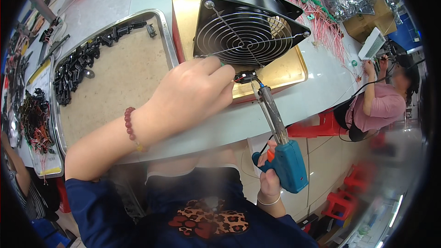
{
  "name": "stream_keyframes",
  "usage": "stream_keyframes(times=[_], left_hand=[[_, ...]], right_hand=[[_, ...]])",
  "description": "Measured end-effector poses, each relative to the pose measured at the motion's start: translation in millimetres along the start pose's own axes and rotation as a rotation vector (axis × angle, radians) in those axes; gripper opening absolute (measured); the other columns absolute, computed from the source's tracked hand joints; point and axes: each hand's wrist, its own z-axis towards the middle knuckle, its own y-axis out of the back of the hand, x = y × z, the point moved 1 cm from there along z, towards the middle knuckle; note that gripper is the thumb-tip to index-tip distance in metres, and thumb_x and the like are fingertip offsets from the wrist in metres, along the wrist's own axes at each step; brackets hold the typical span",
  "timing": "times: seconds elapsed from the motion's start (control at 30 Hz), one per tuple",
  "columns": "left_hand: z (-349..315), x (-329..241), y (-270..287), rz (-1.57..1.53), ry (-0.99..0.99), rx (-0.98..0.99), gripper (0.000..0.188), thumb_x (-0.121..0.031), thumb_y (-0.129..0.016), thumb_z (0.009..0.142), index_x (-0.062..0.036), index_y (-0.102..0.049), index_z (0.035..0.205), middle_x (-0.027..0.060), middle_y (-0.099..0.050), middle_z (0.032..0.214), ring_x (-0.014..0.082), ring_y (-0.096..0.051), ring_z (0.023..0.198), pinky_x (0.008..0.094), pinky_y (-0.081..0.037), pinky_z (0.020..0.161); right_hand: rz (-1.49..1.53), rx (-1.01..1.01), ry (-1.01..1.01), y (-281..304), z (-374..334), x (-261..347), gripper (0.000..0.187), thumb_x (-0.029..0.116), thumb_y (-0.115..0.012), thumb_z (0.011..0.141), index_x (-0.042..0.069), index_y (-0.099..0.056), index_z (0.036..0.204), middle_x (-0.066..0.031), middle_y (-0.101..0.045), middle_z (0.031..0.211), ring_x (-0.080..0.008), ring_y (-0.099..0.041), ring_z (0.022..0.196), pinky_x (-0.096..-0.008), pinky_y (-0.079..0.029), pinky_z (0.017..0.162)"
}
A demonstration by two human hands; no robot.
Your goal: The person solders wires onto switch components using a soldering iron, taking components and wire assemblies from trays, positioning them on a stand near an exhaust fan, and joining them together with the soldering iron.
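Note:
My right hand [270,181] is wrapped round the teal handle of a soldering gun [292,165], with a finger by its orange trigger. The gun's tip points up and meets a small black part [245,77] at the front of a gold metal tin lid [280,76]. My left hand [197,87] is closed in a pinch just left of that part. Thin red wire shows between its fingertips and the part, and a bit of green peeks out by the fingers. Most of what it pinches is hidden. Right behind stands a black fan [248,32] with a wire guard, on the lid.
A metal tray [124,64] at left holds several black parts. Farther left lies a bundle of wires [36,119]. Red and white wires [321,32] and a cardboard box [370,23] are at back right. A person in pink [379,98] sits at right, near red stools [340,204].

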Motion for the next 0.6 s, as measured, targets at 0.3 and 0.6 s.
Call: stream_keyframes(times=[0.3, 0.6], left_hand=[[-1.2, 0.2, -1.6, -0.004, -0.013, -0.074, 0.01, -0.003, -0.069, 0.074, -0.0032, -0.059, 0.076, 0.0087, -0.054, 0.067, 0.0252, -0.056, 0.058, 0.036, -0.047, 0.054], [-2.5, -0.3, -1.8, -0.001, -0.03, -0.07, 0.011, -0.003, -0.069, 0.074, -0.0029, -0.059, 0.078, 0.0085, -0.055, 0.069, 0.0249, -0.056, 0.06, 0.0354, -0.047, 0.055]], right_hand=[[-0.012, -0.028, -0.018, -1.6, 5.0, 4.7, 0.049, 0.04, -0.068, 0.082, -0.001, -0.058, 0.107, -0.0082, -0.057, 0.099, -0.014, -0.056, 0.077, -0.0259, -0.045, 0.067], [-0.058, 0.036, -0.012, 6.3, 2.0, -1.5, 0.04, 0.035, -0.068, 0.083, 0.0, -0.06, 0.1, -0.0078, -0.057, 0.089, -0.0162, -0.056, 0.078, -0.0278, -0.045, 0.067]])
